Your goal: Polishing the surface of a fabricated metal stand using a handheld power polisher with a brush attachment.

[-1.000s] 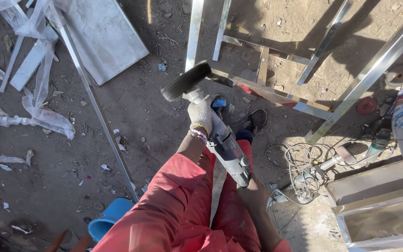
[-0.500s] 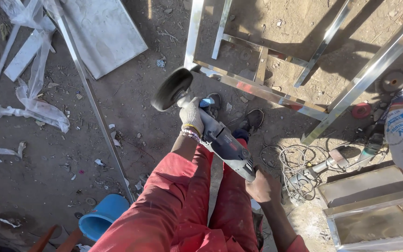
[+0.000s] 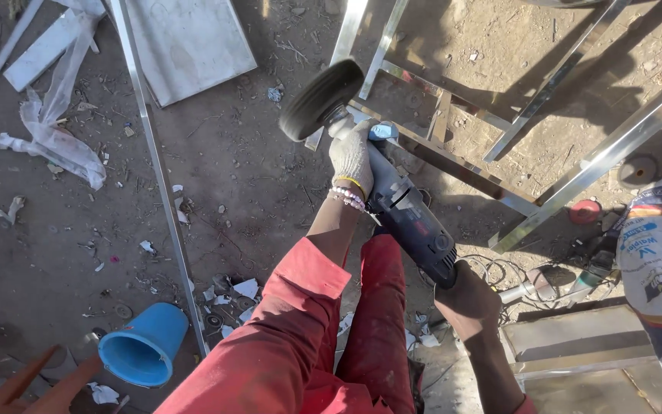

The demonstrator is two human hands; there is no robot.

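Left hand [image 3: 350,153] in a pale work glove, fingers curled closed in a grip, beaded bracelet at the wrist, forearm bare below a rolled red sleeve, right hand [image 3: 470,295] bare, fist closed, forearm angled down-right

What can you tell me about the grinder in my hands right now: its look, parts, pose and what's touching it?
The angle grinder has a dark grey, plastic-looking body with a thick black wheel at its front. It is held off the ground, tilted, wheel up and away from you, just beside the shiny metal frame; contact cannot be told. The gloved left hand grips near the head, the bare right hand holds the rear. Spinning cannot be told.
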